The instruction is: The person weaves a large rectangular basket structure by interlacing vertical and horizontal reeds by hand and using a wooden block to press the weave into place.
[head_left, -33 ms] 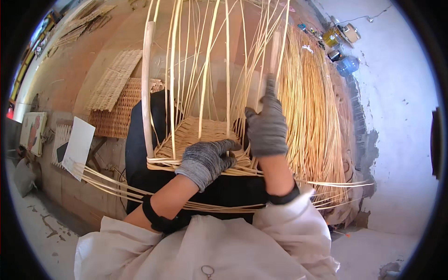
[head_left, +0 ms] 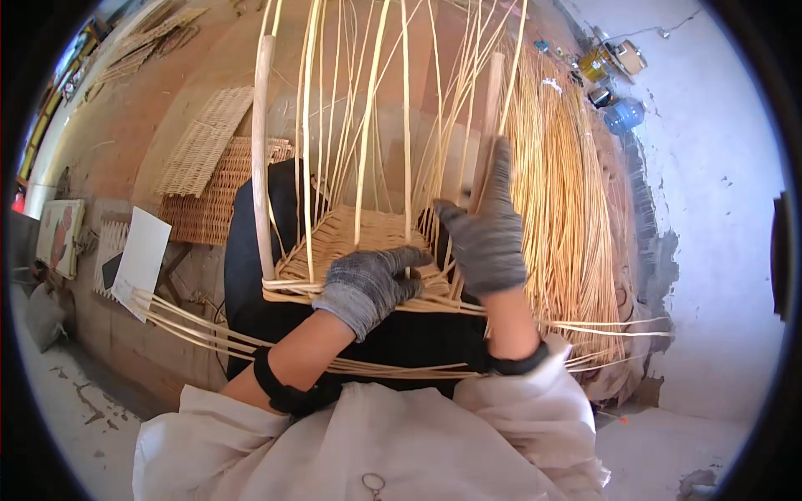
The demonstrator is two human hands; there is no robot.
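A partly woven wicker basket (head_left: 334, 238) rests on my lap, its tall willow stakes (head_left: 362, 150) rising from the base. My left hand (head_left: 372, 284), in a grey knit glove, is closed over the near rim beside an upright stake. In a matching glove, my right hand (head_left: 489, 238) is at the right corner, index finger stretched upward and thumb held out. It lies alongside the thick right corner post (head_left: 493, 92); its palm side is partly hidden. The left corner post (head_left: 261, 167) stands upright. Long willow strands (head_left: 209, 334) run sideways across my lap.
A large bundle of willow rods (head_left: 555, 217) lies on the right by the pale wall. Woven panels (head_left: 221, 188) and a white sheet (head_left: 144, 255) are on the left. Farther right stand a blue water jug (head_left: 623, 115) and a yellow bucket (head_left: 595, 65).
My right hand has shifted slightly right and down, its thumb and index finger spread wider. The stake near the right post leans farther right. My left hand stays put.
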